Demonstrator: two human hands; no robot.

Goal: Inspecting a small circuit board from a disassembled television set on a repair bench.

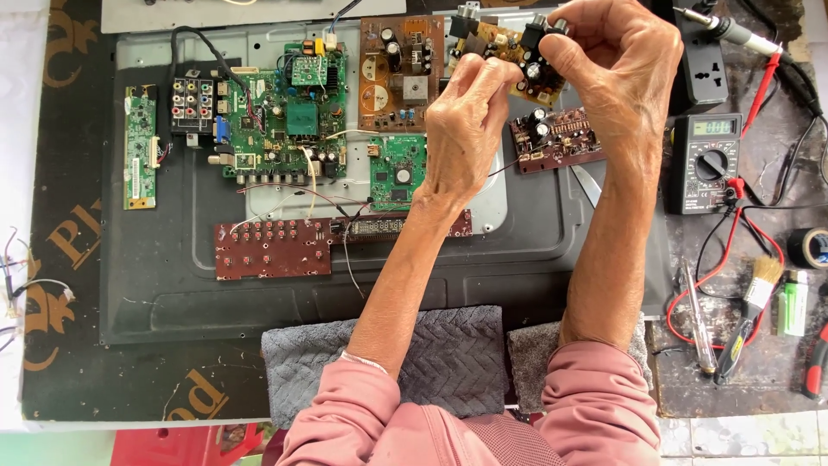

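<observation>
Seven circuit boards lie on the dark panel [172, 302] on the worktop: three green ones, two brown ones and two reddish ones, counting the long button board [272, 248] at seven o'clock of the hands. An eighth, a small tan circuit board [504, 41], is held up at twelve o'clock. The right hand [617, 60] is curled nearly closed, its fingertips gripping that board's right end. The left hand [466, 129] is pinched shut at the board's lower edge; a thin dark wire [504, 168] trails from it. At three o'clock sit one grey multimeter [703, 162] with red leads, one brush [752, 306] and one pale green lighter [792, 302]. Two grey towels [448, 362] pad the panel's near edge.
</observation>
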